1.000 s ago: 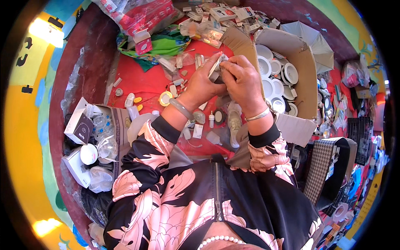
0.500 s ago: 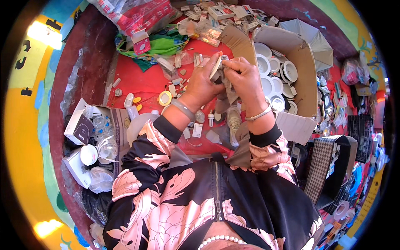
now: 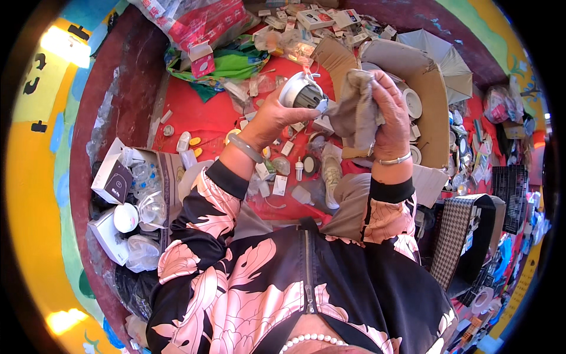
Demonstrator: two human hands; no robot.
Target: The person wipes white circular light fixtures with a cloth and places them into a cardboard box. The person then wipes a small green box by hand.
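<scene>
A round downlight [image 3: 303, 92], with a white rim and a grey finned back, is gripped in my left hand [image 3: 272, 117]. Its finned side faces toward the right. My right hand [image 3: 390, 115] pinches a grey-brown cloth [image 3: 355, 112] that hangs down beside the light; a small gap separates the cloth's main part from the fins. Behind the cloth and right hand stands an open cardboard box [image 3: 433, 112] holding several white round lights [image 3: 411, 104], some of them hidden by my hand.
Small bulbs [image 3: 299, 169], boxes and loose parts lie on the red cloth floor [image 3: 203, 112]. At the left is a carton of clear plastic pieces [image 3: 150, 206]. A green cloth [image 3: 227, 62] and small packages [image 3: 315, 17] lie at the far side. A houndstooth-patterned box [image 3: 451, 239] stands right.
My hands have moved apart. The right hand has drawn the cloth away to the right, and the light in my left hand has turned, showing its finned back.
</scene>
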